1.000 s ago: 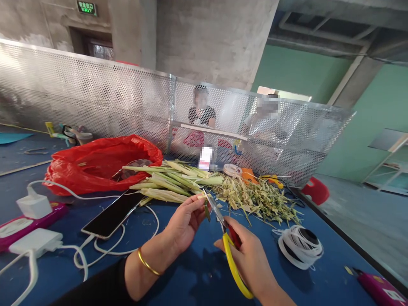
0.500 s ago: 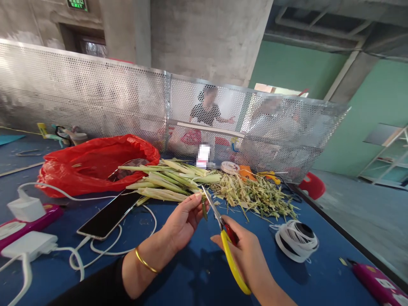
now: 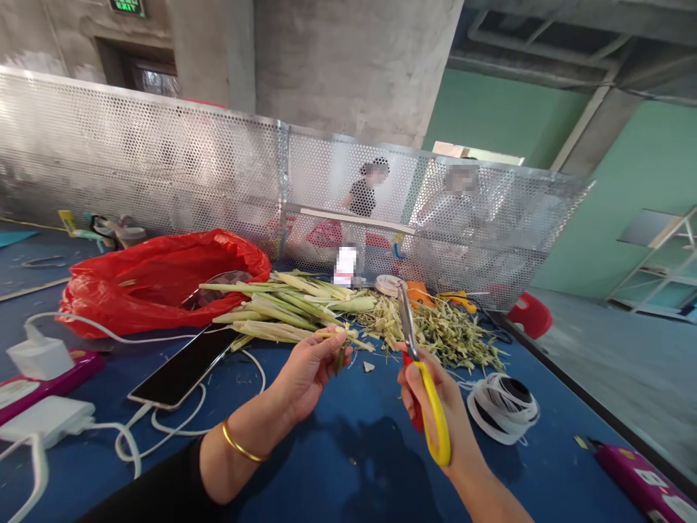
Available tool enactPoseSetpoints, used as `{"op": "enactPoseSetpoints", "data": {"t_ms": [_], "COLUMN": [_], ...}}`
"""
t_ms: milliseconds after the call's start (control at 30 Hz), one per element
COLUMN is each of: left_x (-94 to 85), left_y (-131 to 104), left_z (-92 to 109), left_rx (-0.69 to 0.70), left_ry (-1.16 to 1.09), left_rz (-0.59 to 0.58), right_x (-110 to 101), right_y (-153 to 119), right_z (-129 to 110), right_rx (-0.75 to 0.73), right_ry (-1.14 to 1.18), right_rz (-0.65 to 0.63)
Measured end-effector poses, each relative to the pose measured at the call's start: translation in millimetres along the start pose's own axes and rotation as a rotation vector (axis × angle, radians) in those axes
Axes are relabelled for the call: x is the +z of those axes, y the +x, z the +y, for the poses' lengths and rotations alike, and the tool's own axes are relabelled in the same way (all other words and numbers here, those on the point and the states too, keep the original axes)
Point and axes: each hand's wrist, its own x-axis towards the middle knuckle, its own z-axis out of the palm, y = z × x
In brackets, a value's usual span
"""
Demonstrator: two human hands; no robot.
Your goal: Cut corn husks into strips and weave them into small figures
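Trimming step, by the look of it: a cut seems just made, with the scissors (image 3: 419, 363) lifted clear. L hand (image 3: 308, 367) pinches a short green stalk (image 3: 340, 356) between thumb and fingertips, stub end hanging down. R hand (image 3: 435, 403) is closed through the yellow and red scissor handles, blades shut and pointing up toward 12 o'clock.

The stalk sits at about 9 o'clock from the scissors, near but apart. A small pale offcut (image 3: 369, 367) lies on the blue table (image 3: 337, 450) between the hands.

Next move likely calls for bringing blades back to the stalk, opened, w/ fingertips kept clear.

Untrimmed stalks (image 3: 283, 309) lie at 12 o'clock from L hand, just beyond it. Scrap pile (image 3: 446, 334) lies at 12 o'clock from R hand, behind the blades.
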Motion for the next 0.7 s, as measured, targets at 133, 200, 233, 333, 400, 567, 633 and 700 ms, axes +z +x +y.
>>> {"op": "enactPoseSetpoints", "data": {"t_ms": [133, 200, 233, 333, 400, 567, 633, 700], "left_x": [-2.0, -3.5, -4.2, -5.3, -4.5, 0.3, 1.4, 1.6], "left_y": [2, 4, 5, 6, 5, 1, 0, 0], "left_z": [3, 5, 7, 12, 16, 23, 24, 24], "left_rx": [0.035, 0.054, 0.068, 0.152, 0.22, 0.329, 0.358, 0.362], "left_ry": [0.112, 0.197, 0.241, 0.371, 0.427, 0.503, 0.555, 0.597], "left_rz": [-0.011, -0.021, -0.021, -0.004, 0.015, 0.032, 0.03, 0.02], "right_x": [-9, -12, -14, -18, -20, -22, -23, -23], "right_y": [2, 2, 2, 0, 0, -1, -1, 0], "right_z": [-10, -13, -13, -13, -12, -11, -11, -10], "right_rx": [-0.062, -0.159, -0.227, -0.447, -0.573, -0.752, -0.778, -0.789], "right_ry": [-0.198, -0.409, -0.532, -0.877, -1.045, -1.258, -1.291, -1.315], "right_rz": [-0.098, -0.138, -0.152, -0.185, -0.185, -0.145, -0.133, -0.128]}}
